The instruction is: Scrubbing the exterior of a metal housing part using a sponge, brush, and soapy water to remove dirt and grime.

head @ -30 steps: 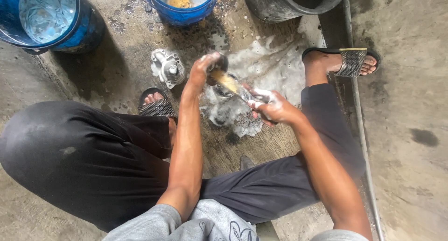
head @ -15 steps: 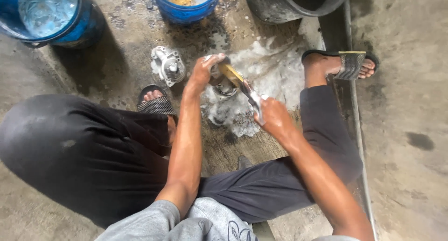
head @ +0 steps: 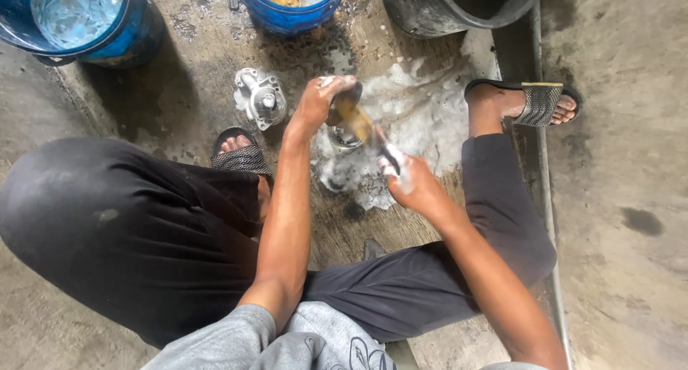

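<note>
From my feed, a blue bucket (head: 75, 19) of water stands far left, then a loose metal housing (head: 261, 98) on the wet concrete. My left hand (head: 319, 101) clasps a dark round metal part (head: 345, 119) over the soapy foam (head: 423, 126). My right hand (head: 416, 187) is closed around a brush (head: 365, 130), blurred, seemingly against that part.

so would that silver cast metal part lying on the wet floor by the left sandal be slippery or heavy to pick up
The silver cast metal part is probably heavy for its size, since it looks like solid cast housing. It is likely slick: it lies on wet concrete floor near soap foam. Its lumpy, irregular shape suggests it would scrape rather than roll if pushed.
</note>
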